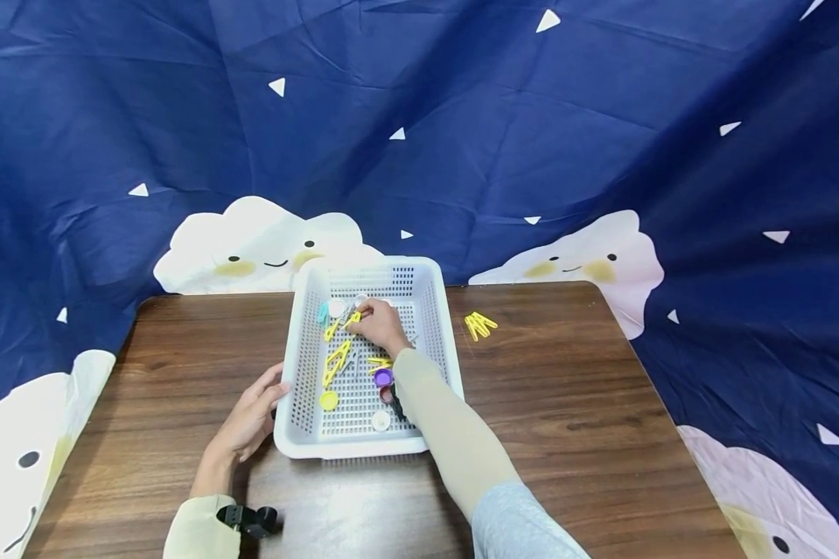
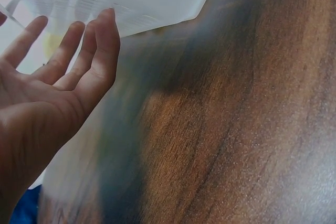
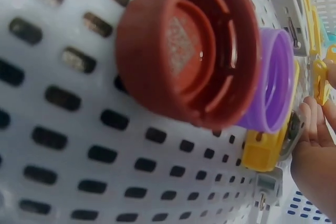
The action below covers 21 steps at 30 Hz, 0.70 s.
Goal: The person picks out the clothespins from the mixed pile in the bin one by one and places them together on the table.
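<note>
A white plastic basket (image 1: 369, 449) with slotted walls and floor holds clothespins and bottle caps. Inside it, my right hand (image 1: 380, 324) pinches a yellow clothespin (image 1: 353, 319) between thumb and fingers, near the far left part. That grip also shows at the right edge of the right wrist view, where the hand (image 3: 317, 156) is partly cut off. Against the basket's left outer side is my left hand (image 1: 249, 415), its fingers loosely extended with fingertips at the wall. The left wrist view shows these fingers (image 2: 103, 51) spread beside the basket wall.
More yellow clothespins (image 1: 337, 359) lie in the basket, with a purple cap (image 1: 383, 377), a brown-red cap (image 3: 131, 51), a yellow cap (image 1: 329, 401) and a white cap (image 1: 381, 421). Several yellow clothespins (image 1: 480, 325) lie on the wooden table (image 1: 566, 404) right of the basket. A blue curtain (image 1: 461, 116) hangs behind.
</note>
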Each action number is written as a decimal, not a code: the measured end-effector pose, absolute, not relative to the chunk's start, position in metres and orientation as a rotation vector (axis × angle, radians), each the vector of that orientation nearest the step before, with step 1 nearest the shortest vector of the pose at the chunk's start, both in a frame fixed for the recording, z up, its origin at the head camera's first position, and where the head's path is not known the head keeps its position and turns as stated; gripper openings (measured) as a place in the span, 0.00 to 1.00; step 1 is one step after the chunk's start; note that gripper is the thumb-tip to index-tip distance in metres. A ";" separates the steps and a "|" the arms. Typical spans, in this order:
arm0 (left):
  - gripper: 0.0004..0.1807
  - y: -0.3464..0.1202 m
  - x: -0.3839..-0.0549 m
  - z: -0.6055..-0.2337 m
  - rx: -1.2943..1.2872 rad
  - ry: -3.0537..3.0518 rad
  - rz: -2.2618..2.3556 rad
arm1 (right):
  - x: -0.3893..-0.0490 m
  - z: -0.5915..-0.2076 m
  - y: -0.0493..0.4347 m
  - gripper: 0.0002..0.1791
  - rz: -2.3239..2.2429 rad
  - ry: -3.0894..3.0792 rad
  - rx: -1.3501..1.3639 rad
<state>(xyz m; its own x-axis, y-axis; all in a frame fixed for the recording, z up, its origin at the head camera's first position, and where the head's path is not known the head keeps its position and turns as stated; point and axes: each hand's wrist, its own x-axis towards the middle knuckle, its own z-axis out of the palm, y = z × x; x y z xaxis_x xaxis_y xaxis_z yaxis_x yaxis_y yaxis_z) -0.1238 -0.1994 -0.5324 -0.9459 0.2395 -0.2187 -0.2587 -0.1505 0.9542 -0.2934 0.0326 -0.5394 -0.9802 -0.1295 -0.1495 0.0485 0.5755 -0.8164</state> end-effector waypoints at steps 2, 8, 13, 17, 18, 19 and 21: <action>0.31 -0.200 -0.124 -0.532 -0.023 1.804 2.163 | -0.294 -0.538 0.033 0.17 -1.366 2.605 -0.071; 0.31 -0.200 -0.125 -0.533 -0.053 1.805 2.155 | -0.292 -0.533 0.033 0.18 -1.377 2.601 -0.030; 0.32 -0.200 -0.124 -0.533 -0.062 1.802 2.156 | -0.290 -0.526 0.035 0.19 -1.404 2.611 -0.020; 0.32 -0.199 -0.124 -0.533 -0.063 1.800 2.159 | -0.289 -0.518 0.038 0.18 -1.435 2.633 -0.043; 0.32 -0.199 -0.124 -0.533 -0.064 1.799 2.159 | -0.289 -0.517 0.039 0.18 -1.444 2.635 -0.052; 0.31 -0.199 -0.124 -0.533 -0.062 1.798 2.161 | -0.289 -0.516 0.041 0.17 -1.452 2.638 -0.062; 0.31 -0.198 -0.124 -0.532 -0.065 1.799 2.161 | -0.288 -0.512 0.043 0.16 -1.472 2.639 -0.077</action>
<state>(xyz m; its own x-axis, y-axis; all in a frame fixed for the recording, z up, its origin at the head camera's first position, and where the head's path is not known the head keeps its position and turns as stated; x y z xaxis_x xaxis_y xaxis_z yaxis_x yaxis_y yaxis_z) -0.1238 -0.1985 -0.5324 -0.9454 0.2193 -0.2412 -0.2770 -0.1504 0.9490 -0.2882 0.0430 -0.5124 -0.9917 -0.1017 -0.0787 0.0135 0.5262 -0.8503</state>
